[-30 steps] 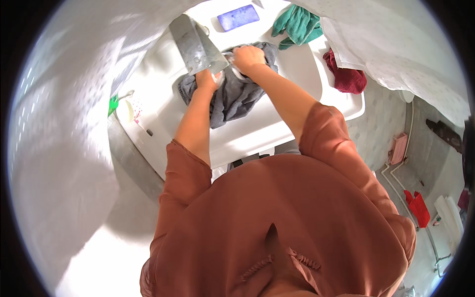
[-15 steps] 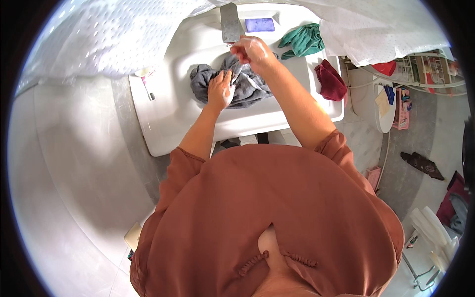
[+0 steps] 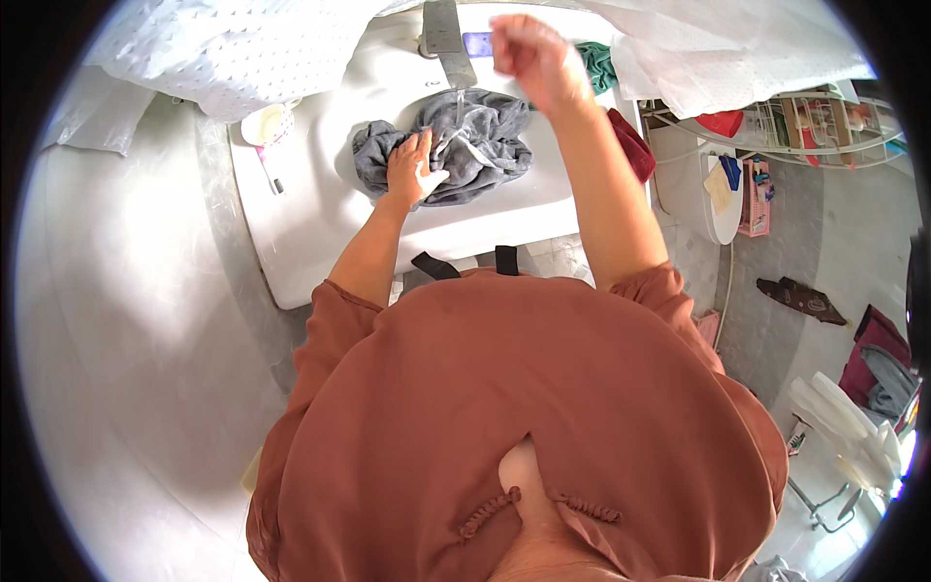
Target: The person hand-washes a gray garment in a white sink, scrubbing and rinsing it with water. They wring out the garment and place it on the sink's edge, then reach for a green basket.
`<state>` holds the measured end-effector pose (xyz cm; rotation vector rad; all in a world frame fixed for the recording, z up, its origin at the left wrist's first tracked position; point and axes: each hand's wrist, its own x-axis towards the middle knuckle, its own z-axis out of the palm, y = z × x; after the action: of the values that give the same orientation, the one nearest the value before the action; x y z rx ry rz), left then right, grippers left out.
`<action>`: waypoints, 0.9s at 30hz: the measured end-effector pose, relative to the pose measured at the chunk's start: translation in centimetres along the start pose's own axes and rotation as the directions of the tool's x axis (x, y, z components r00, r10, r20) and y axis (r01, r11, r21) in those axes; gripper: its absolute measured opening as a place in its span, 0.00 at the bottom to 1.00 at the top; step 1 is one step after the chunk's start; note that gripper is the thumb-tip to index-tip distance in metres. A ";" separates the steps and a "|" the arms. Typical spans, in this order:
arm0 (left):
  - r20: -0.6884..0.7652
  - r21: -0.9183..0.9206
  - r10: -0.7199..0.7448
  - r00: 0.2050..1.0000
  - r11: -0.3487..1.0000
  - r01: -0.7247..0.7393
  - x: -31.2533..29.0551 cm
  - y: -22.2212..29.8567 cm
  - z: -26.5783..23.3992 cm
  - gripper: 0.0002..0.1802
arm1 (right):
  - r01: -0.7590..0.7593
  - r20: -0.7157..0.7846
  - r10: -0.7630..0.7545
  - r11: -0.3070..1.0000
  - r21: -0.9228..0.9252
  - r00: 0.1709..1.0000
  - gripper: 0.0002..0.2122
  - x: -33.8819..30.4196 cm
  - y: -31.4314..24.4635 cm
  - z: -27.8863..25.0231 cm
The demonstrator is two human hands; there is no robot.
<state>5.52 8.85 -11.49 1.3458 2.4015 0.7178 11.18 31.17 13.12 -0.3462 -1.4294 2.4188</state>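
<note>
A wet, bunched grey cloth (image 3: pixel 485 136) lies in the white sink basin. My left hand (image 3: pixel 412 173) rests on its left part, fingers stretched out flat. Above the cloth, a grey faucet (image 3: pixel 444 34) lets water run down onto it. My right hand (image 3: pixel 543 66) is raised at the far side, right of the faucet, away from the cloth. Its fingers are curled and somewhat blurred, with nothing visible in them. Behind that hand, a flat purple-blue rectangular thing (image 3: pixel 476 45) is partly covered.
On the sink (image 3: pixel 291 218) lie a green cloth (image 3: pixel 598 68) and a dark red cloth (image 3: pixel 630 145) at the right. A cup (image 3: pixel 267 124) and a pink-and-white toothbrush (image 3: pixel 270 167) are at the left. White curtains (image 3: pixel 737 48) hang over the far side; a wire rack (image 3: pixel 824 136) stands right.
My right hand has left the faucet handle area and moved up and right. Water now shows falling on the grey cloth. My left hand stays on the cloth; the view has shifted slightly.
</note>
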 end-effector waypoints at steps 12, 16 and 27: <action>0.081 0.317 -0.322 0.943 0.906 0.282 6.3 4.0 1.3 0.29 | -0.188 -0.195 -0.004 -0.279 -0.942 0.981 0.26 -6.8 20.6 -6.2; 0.105 0.419 -0.270 0.957 0.885 0.203 8.9 2.5 3.2 0.14 | -0.104 -0.134 0.043 -0.414 -0.904 0.990 0.19 -3.1 21.3 -8.4; -0.048 0.155 -0.164 0.985 0.973 0.170 13.6 -3.7 6.6 0.21 | -0.245 -0.238 -0.076 -0.099 -0.964 0.968 0.12 3.7 23.2 -11.9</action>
<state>-0.98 20.69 -19.22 1.1769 2.6089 0.5188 8.75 31.62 -13.12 -0.9901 -2.8945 0.5829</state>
